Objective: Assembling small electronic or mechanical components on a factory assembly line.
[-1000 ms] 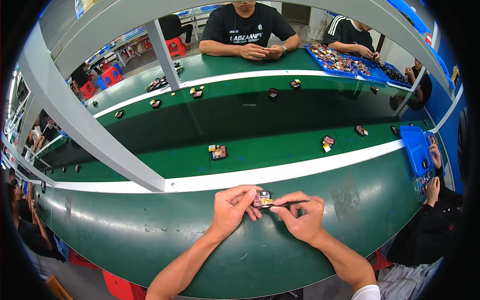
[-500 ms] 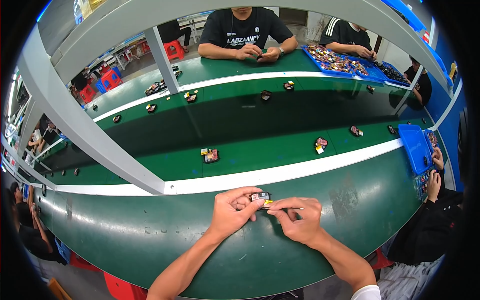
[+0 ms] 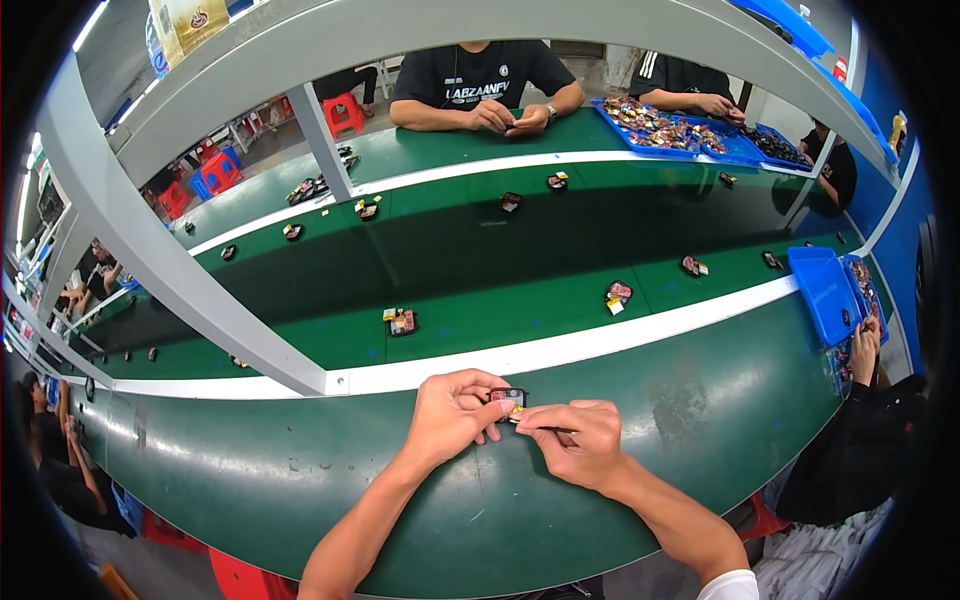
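Note:
My left hand (image 3: pixel 452 417) grips a small black plastic casing (image 3: pixel 512 393) between thumb and fingers, above the near green tabletop. Inside the casing sits a reddish and grey circuit part, with a small yellow piece (image 3: pixel 517 410) at its lower edge. My right hand (image 3: pixel 580 440) is closed in a pinch on a thin, dark, stick-like tool (image 3: pixel 566 430), its tip end by the yellow piece at the casing's lower right. The fingers hide most of the tool, so I cannot tell its exact kind.
Beyond a white rail (image 3: pixel 480 358), a green conveyor belt (image 3: pixel 520 312) carries several similar casings (image 3: pixel 403 322). A grey slanted post (image 3: pixel 200 260) rises at left. Across the belt a person (image 3: pixel 487 85) handles a small part. Blue trays (image 3: pixel 826 295) of parts stand at right, beside another person's hands (image 3: pixel 865 350).
Casings on the belt have shifted left. Both my hands, with the casing and the tool, appear slightly further left in the picture; the right hand is still pinching at the casing's lower edge.

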`<state>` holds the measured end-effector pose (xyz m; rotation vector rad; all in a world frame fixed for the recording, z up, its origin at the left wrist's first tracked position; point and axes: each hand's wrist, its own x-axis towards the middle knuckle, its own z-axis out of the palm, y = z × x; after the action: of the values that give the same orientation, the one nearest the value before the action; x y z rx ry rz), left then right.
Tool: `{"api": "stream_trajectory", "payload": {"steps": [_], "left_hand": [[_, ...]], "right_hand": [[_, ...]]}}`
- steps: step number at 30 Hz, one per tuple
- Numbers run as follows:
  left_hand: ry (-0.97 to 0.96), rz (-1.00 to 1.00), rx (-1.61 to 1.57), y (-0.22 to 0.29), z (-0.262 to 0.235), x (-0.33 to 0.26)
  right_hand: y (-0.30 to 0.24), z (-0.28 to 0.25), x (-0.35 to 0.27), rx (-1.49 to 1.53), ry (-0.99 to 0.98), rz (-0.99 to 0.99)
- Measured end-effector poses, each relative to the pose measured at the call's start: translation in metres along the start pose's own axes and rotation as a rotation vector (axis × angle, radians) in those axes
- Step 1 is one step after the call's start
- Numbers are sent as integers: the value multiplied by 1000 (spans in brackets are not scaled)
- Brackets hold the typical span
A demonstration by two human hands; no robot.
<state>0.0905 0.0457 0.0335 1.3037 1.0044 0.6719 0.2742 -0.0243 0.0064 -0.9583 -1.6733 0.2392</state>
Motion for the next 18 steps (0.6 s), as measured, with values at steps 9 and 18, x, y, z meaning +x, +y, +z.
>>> {"api": "stream_trajectory", "payload": {"steps": [9, 18], "left_hand": [[41, -39, 84, -4, 9, 14], [312, 196, 208, -2, -42, 83]], "right_hand": [[8, -1, -2, -59, 28, -57], [12, -15, 9, -41, 291, 159]]}}
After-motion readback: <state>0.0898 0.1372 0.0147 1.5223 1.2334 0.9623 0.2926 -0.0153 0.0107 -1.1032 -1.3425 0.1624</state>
